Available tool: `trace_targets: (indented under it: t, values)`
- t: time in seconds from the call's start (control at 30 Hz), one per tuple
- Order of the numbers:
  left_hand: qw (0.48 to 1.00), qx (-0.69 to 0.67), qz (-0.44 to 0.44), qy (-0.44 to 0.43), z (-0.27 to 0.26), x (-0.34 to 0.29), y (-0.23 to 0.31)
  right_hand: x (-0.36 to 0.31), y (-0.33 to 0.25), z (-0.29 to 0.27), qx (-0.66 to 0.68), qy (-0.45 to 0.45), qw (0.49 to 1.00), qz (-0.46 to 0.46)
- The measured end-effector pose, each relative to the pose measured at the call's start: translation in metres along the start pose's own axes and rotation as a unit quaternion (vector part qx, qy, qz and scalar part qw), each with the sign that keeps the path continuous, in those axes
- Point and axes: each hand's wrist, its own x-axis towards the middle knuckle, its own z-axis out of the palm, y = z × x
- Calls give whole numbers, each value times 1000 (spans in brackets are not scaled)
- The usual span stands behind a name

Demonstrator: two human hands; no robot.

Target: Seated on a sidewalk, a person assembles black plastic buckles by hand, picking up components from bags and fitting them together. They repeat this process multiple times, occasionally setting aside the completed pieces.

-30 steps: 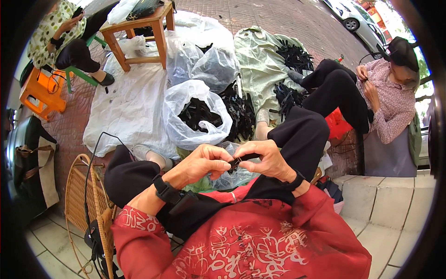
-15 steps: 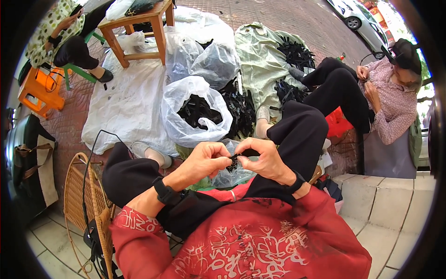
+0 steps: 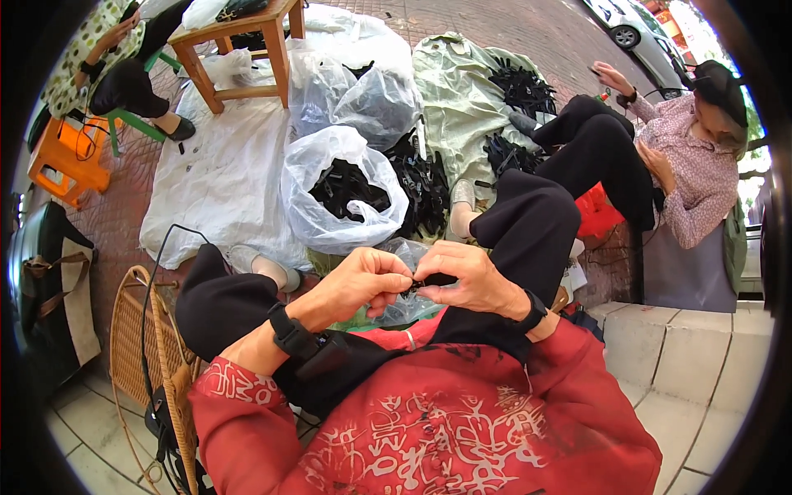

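Two thumb-and-forefinger grips on one small black piece (image 3: 416, 287)

Brick pavement (image 3: 470, 23) is the broadest thing here. Read the clock from where the hands meet, twelve pointing straight ahead. At ten o'clock a creased white sheet (image 3: 214, 177) covers the ground; just past twelve, a wrinkled pale green cloth (image 3: 445, 91) does the same. A co-worker (image 3: 693, 186) in a patterned shirt sits at two o'clock, one hand raised. The person's own red top (image 3: 462, 421), with pale looping designs, fills six o'clock. Between eight and nine stands a wicker chair (image 3: 136, 351); far out at eleven, a wooden stool (image 3: 210, 31).

Nearer, also toward eleven, a clear plastic bag (image 3: 301, 210) gapes upward with black strips (image 3: 340, 186) inside. Just beside it, at twelve, lies a heap of similar dark strips (image 3: 425, 186).

The left hand (image 3: 363, 280) reaches in from eight o'clock and the right hand (image 3: 466, 276) from four, each with a black band at the wrist. The fingers of both are pinched on the black piece, thumb against forefinger, the two sets of tips nearly touching. That piece, smallest of all, sits at the centre of the dial, above the lap; its exact shape is mostly hidden.
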Motion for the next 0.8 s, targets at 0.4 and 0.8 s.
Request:
trace_targets:
  t: [0.4, 0.8]
  values:
    - [994, -81, 63, -46, -3, -3, -10, -7, -10, 2, 152, 50, 979, 124]
    - [914, 324, 204, 134, 9, 9, -11, -13, -8, 22, -34, 98, 991, 85]
